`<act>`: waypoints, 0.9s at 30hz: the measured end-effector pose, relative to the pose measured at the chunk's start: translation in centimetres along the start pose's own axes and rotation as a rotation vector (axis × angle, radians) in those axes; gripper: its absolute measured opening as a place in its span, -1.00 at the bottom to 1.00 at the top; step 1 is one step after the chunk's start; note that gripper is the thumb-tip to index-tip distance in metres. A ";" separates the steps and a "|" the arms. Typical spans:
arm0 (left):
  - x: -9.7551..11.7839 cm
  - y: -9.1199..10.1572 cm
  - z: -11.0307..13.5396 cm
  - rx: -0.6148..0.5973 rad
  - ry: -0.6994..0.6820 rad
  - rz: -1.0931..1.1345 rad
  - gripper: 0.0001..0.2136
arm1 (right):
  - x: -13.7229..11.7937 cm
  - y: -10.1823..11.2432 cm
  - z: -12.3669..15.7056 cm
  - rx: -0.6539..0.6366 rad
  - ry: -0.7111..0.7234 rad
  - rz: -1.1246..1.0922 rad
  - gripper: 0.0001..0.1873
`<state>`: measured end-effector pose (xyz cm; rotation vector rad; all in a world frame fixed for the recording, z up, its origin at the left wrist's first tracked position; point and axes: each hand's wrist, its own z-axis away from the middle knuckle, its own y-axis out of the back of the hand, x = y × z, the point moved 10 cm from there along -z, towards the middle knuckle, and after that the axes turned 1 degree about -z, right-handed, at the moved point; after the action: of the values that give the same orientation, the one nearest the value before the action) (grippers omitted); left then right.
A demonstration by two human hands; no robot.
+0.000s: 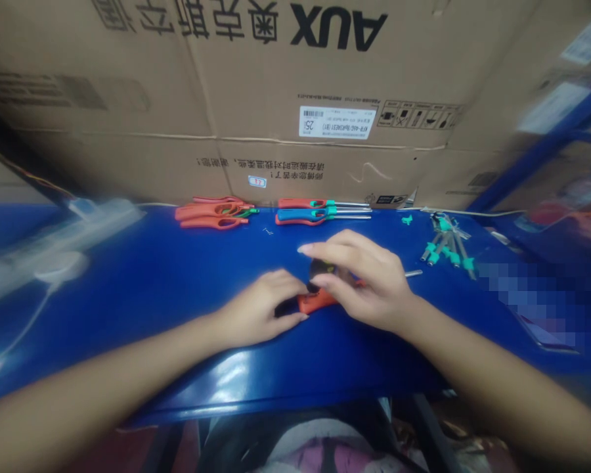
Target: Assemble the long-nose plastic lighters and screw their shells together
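My left hand [263,309] and my right hand [362,279] meet over an orange long-nosed lighter [316,301] lying on the blue table [167,282]. The left hand's fingers curl round the orange handle. Thumb and fingers of the right hand pinch the lighter's dark and green middle part, with the index finger stretched out. A thin metal tube [414,273] pokes out to the right from under the right hand.
Orange lighter shells [211,213] and assembled orange and blue lighters [320,211] lie at the table's back. Several green-tipped metal tubes [448,246] lie at the right. A white device with a cable [54,249] stands at the left. Large cardboard boxes [295,98] wall off the back.
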<state>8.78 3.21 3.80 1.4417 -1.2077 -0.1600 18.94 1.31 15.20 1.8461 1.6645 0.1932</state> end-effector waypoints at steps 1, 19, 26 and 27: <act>0.0 0.0 0.0 -0.002 -0.002 0.001 -0.77 | 0.0 0.0 -0.1 -0.011 -0.007 -0.004 -0.67; 0.0 0.3 0.0 0.041 0.008 -0.041 -0.74 | 1.5 0.4 0.2 0.012 -0.136 0.015 -0.70; 0.1 0.4 -0.1 0.051 0.009 -0.043 -0.78 | 1.2 -1.0 0.3 -0.094 -0.192 -0.137 -0.62; 0.2 0.4 -0.1 0.055 0.011 -0.043 -0.80 | 1.2 -0.8 0.3 -0.068 -0.179 -0.111 -0.65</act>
<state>8.66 3.24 4.24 1.5148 -1.1805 -0.1491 18.65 2.31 14.24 1.6639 1.6107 0.0361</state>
